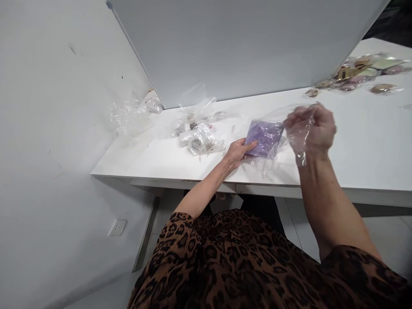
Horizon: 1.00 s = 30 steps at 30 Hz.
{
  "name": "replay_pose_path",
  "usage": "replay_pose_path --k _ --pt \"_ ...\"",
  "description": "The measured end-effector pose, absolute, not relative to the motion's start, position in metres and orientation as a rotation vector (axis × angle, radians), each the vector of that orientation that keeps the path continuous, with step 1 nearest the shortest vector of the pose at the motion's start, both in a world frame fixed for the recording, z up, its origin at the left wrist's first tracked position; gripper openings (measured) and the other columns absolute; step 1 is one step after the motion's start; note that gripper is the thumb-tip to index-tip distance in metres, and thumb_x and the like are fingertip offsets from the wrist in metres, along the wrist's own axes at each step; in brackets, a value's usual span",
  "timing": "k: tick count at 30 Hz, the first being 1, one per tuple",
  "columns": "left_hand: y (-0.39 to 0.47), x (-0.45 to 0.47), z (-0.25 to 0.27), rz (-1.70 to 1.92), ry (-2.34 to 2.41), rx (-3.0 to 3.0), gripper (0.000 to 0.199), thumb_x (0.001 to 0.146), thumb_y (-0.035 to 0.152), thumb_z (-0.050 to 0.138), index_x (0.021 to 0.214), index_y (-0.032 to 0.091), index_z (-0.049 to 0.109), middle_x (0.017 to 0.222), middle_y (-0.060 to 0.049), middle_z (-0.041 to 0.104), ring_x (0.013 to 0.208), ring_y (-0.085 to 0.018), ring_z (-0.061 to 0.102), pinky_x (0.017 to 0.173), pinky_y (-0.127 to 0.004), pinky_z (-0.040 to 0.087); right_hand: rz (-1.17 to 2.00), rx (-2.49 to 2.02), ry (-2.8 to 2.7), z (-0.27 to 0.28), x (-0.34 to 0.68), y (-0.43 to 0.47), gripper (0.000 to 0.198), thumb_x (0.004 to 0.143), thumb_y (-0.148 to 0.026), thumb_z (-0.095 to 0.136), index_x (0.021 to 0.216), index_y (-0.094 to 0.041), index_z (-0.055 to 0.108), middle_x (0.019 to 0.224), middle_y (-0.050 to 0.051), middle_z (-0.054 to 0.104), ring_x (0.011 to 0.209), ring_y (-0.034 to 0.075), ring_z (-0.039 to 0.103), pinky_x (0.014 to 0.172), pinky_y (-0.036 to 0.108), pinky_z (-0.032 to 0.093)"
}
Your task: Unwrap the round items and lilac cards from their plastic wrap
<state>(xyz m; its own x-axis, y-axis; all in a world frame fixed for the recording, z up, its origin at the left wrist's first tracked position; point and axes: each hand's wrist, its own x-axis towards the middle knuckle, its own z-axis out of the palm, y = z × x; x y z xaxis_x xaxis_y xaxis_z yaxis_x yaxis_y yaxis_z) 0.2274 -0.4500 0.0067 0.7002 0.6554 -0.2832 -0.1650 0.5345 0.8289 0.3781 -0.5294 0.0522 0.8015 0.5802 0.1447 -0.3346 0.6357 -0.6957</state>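
A flat purple square item (264, 136) sits over the white table, with clear plastic film (269, 165) around it. My left hand (238, 151) grips its left edge, thumb on top. To the right, my right hand (313, 126) is raised and closed on the clear film, which stretches between it and the purple item. Part of the film drapes over the fingers of that hand. Whether the purple item lies inside the film or only beneath it, I cannot tell.
Small plastic bags with little pieces (201, 139) lie left of my hands. Crumpled clear plastic (130, 116) rests against the left wall. A grey panel (244, 47) stands along the back of the white table (363, 150). Several wrapped items (357, 77) are piled at the far right.
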Motion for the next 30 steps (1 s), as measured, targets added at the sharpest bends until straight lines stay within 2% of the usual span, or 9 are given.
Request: replay_pose_path --k 4,10,12,14,16,18,22,25,30 --pt "-0.447 0.216 0.010 0.517 0.477 0.867 0.021 0.078 0.025 0.087 0.093 0.018 0.074 0.087 0.000 0.073 0.072 -0.009 0.065 0.072 -0.025 0.053 0.508 -0.720 -0.149 0.031 0.413 -0.529 0.029 0.092 -0.019 0.046 0.064 -0.025 0.040 0.068 0.000 0.049 0.058 0.014 0.046 0.067 0.035 0.043" --pt "-0.435 0.191 0.016 0.546 0.552 0.994 0.018 0.076 0.023 0.087 0.085 0.016 0.074 0.080 0.001 0.071 0.067 -0.008 0.063 0.067 -0.022 0.049 0.409 -1.006 -0.328 0.014 0.416 -0.544 0.023 0.084 -0.021 0.062 0.067 -0.025 0.047 0.064 0.000 0.049 0.059 0.016 0.047 0.062 0.036 0.041" --pt "-0.431 0.182 0.018 0.576 0.586 1.106 0.016 0.077 0.024 0.086 0.085 0.017 0.074 0.078 0.001 0.070 0.065 -0.008 0.062 0.065 -0.023 0.048 0.227 -1.211 -0.567 0.022 0.407 -0.554 0.014 0.086 -0.027 0.068 0.080 -0.024 0.057 0.079 0.005 0.061 0.074 0.020 0.057 0.070 0.039 0.045" --pt "-0.429 0.179 0.021 0.605 0.581 1.227 0.015 0.079 0.027 0.084 0.084 0.017 0.074 0.077 0.000 0.070 0.065 -0.009 0.061 0.065 -0.023 0.047 0.011 -1.394 -0.869 0.033 0.394 -0.560 0.020 0.089 -0.037 0.073 0.100 -0.023 0.063 0.110 0.012 0.067 0.103 0.026 0.061 0.088 0.045 0.047" --pt "-0.431 0.179 0.023 0.610 0.560 1.356 0.016 0.081 0.031 0.082 0.084 0.017 0.074 0.076 0.000 0.069 0.065 -0.010 0.060 0.064 -0.023 0.046 -0.121 -1.502 -1.196 0.043 0.377 -0.559 0.037 0.089 -0.047 0.073 0.117 -0.024 0.064 0.135 0.014 0.061 0.129 0.032 0.051 0.106 0.053 0.040" --pt "-0.436 0.182 0.026 0.598 0.547 1.478 0.018 0.082 0.035 0.080 0.084 0.018 0.073 0.074 0.000 0.067 0.064 -0.010 0.058 0.063 -0.024 0.044 -0.139 -1.555 -1.458 0.050 0.362 -0.553 0.042 0.087 -0.051 0.074 0.119 -0.026 0.065 0.141 0.012 0.059 0.138 0.038 0.044 0.113 0.060 0.032" --pt "-0.447 0.180 0.032 0.571 0.552 1.690 0.017 0.083 0.036 0.077 0.085 0.019 0.075 0.073 -0.001 0.067 0.064 -0.012 0.056 0.064 -0.026 0.042 -0.073 -1.574 -1.589 0.055 0.354 -0.535 0.015 0.091 -0.044 0.069 0.088 -0.029 0.068 0.106 0.006 0.071 0.121 0.035 0.055 0.110 0.060 0.035" --pt "-0.449 0.167 0.038 0.536 0.529 1.786 0.014 0.084 0.035 0.075 0.083 0.020 0.076 0.075 -0.003 0.068 0.067 -0.013 0.057 0.065 -0.027 0.040 -0.046 -1.533 -1.434 0.056 0.370 -0.529 0.028 0.096 -0.038 0.066 0.071 -0.026 0.060 0.078 0.004 0.063 0.091 0.026 0.057 0.103 0.053 0.041" --pt "-0.443 0.143 0.038 0.536 0.423 1.616 0.017 0.083 0.037 0.079 0.080 0.021 0.075 0.075 -0.002 0.068 0.068 -0.011 0.057 0.066 -0.024 0.043 0.142 -1.336 -0.699 0.044 0.424 -0.533 0.030 0.093 -0.037 0.073 0.070 -0.027 0.058 0.067 0.001 0.057 0.064 0.017 0.048 0.067 0.040 0.044"
